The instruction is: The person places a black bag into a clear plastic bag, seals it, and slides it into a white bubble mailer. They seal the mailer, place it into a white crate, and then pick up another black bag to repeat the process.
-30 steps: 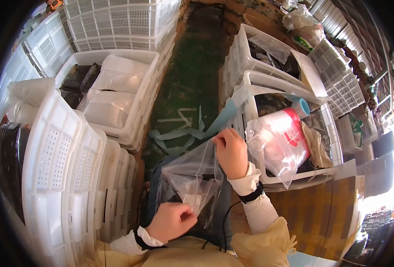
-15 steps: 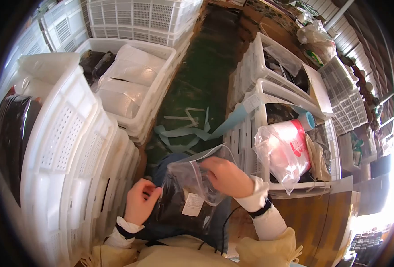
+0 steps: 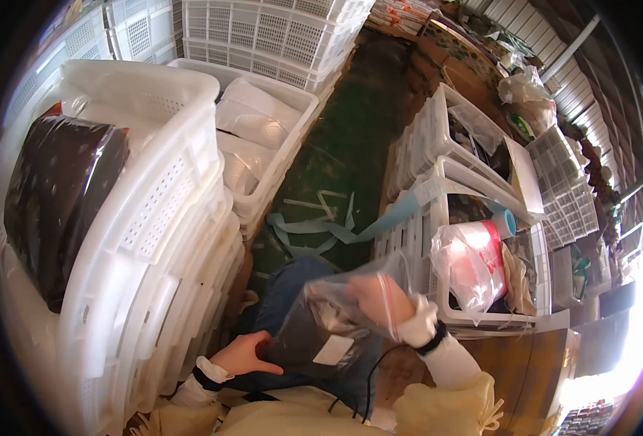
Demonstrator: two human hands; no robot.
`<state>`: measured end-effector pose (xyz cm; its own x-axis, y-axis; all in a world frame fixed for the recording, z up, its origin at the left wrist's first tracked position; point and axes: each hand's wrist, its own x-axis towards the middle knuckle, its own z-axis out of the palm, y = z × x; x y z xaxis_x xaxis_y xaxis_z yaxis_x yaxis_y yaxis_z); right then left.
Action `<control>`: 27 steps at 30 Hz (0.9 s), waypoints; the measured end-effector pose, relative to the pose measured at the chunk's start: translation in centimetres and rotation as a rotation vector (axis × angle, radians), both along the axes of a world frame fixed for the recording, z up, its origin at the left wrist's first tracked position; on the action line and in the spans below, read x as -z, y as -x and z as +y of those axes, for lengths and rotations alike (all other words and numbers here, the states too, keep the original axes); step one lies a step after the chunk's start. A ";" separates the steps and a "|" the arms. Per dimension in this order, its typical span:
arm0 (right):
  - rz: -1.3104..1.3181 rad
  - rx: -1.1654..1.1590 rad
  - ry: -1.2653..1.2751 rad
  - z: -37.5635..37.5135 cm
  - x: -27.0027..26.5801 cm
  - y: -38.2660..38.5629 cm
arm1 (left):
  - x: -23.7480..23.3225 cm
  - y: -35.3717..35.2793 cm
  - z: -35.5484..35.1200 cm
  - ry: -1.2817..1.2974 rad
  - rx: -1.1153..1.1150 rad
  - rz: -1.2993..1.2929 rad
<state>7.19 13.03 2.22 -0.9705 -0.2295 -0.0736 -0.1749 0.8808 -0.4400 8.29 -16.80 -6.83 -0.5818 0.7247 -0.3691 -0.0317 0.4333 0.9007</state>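
A clear zip bag (image 3: 310, 309) with dark contents and a white label (image 3: 334, 349) lies tilted over my lap. My right hand (image 3: 374, 299) shows through the clear plastic at the bag's mouth, with the zip strip crossing near the wrist. Its fingers are smeared by motion, and I cannot tell what they hold. At the bag's lower left side is my left hand (image 3: 243, 354), thumb and fingers apart, fingertips close to the plastic.
Stacked white crates (image 3: 154, 211) rise on my left, the top one holding a dark wrapped bundle (image 3: 63, 196). More crates (image 3: 437, 171) stand on the right, with a pink-and-white plastic package (image 3: 470, 254). Pale blue strips (image 3: 321, 232) lie on the green floor (image 3: 343, 131).
The view has turned left. My right hand has gone deeper in at the bag's mouth, my left hand has opened and dropped lower, and the bag has tilted.
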 end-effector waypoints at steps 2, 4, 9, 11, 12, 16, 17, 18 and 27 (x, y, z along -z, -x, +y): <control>0.058 -0.037 0.066 0.1 -1.8 -3.2 | 0.3 0.2 -0.4 -0.041 0.033 -0.065; 0.132 -0.119 0.119 -0.9 -5.8 -5.8 | 0.4 0.5 -0.7 -0.094 0.050 -0.106; 0.196 -0.087 0.004 -3.5 -11.9 -10.8 | 0.3 1.5 0.2 -0.451 -0.026 -0.262; 0.188 -0.052 0.000 -3.2 -13.2 -11.7 | 2.0 2.3 1.2 -0.633 -0.104 -0.438; 0.206 -0.011 0.014 -2.8 -13.5 -12.1 | 2.1 2.7 2.0 -0.683 -0.151 -0.523; 0.370 0.071 0.087 -2.2 -16.9 -10.6 | 2.4 2.8 5.7 -0.807 0.006 -0.362; 0.392 0.107 0.134 -2.1 -17.8 -10.3 | 2.4 2.6 6.3 -0.796 0.046 -0.323; 0.471 0.023 0.156 -1.3 -17.8 -9.7 | 2.3 2.4 6.8 -0.786 0.085 -0.284; 0.451 0.292 0.293 -1.5 -19.9 -8.2 | 0.9 1.9 11.4 -1.006 -0.526 -0.631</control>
